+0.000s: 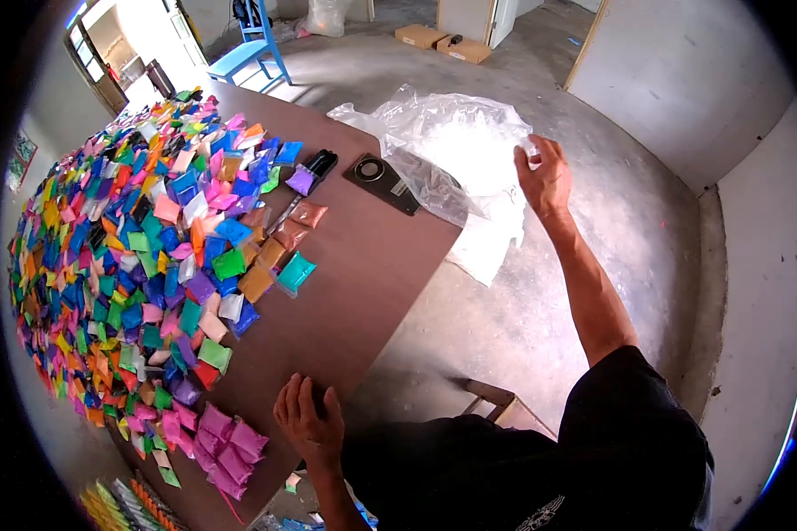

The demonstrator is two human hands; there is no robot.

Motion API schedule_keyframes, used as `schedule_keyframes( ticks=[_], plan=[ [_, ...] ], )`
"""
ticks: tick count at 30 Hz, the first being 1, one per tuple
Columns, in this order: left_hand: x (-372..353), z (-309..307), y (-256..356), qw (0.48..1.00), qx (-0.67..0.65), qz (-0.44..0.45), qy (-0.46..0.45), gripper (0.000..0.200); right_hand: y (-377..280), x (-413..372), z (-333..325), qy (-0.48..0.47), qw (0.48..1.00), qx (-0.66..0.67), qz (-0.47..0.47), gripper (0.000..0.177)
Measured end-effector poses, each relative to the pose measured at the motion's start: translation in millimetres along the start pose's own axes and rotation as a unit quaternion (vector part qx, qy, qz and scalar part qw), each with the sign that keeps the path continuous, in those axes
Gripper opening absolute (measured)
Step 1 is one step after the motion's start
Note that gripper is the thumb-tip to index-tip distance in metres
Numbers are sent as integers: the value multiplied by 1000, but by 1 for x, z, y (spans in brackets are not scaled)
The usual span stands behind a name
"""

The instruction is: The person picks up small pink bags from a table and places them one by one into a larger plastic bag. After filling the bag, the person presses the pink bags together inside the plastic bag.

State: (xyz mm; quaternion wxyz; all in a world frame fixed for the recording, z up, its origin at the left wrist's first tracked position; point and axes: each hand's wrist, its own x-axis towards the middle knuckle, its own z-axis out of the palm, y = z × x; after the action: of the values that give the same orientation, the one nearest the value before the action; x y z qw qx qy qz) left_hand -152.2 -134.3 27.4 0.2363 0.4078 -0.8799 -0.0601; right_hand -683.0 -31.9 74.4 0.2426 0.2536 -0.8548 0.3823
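My right hand is raised past the table's far right edge, its fingers pinched on the rim of a large clear plastic bag. The bag hangs partly over the table corner, and strong glare washes out its middle. Near the front edge of the brown table, my left hand has its fingers stretched out, with nothing in it. Pink packets lie close to it on the left. A dark flat rectangular slab with a round ring sits beside the bag.
A big heap of small colourful packets covers the table's left side. A purple packet rests by a black object. Beyond stand a blue chair and cardboard boxes. A wooden stool is below the table edge.
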Motion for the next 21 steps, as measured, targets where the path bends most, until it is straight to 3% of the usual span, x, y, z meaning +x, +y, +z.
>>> schedule_keyframes(
  ticks=[8, 13, 15, 19, 21],
  plan=[
    [-2, 2, -3, 1000, -11, 1, 9, 33, -18, 26, -61, 157, 973, 170, -16, 29],
    [-1, 1, -4, 1000, -4, 14, 25, 35, -36, 24, -94, 177, 948, 265, -6, 30],
    [-3, -1, -5, 1000, -13, 2, 17, 34, -48, 23, -98, 217, 908, 352, -63, 31],
    [-2, -3, -1, 999, -14, 23, 36, 35, -15, 15, -52, 170, 935, 309, -39, 31],
    [-1, -6, 1, 998, -6, 38, 54, 36, -12, -4, -28, 69, 971, 221, 59, 37]
  ],
)
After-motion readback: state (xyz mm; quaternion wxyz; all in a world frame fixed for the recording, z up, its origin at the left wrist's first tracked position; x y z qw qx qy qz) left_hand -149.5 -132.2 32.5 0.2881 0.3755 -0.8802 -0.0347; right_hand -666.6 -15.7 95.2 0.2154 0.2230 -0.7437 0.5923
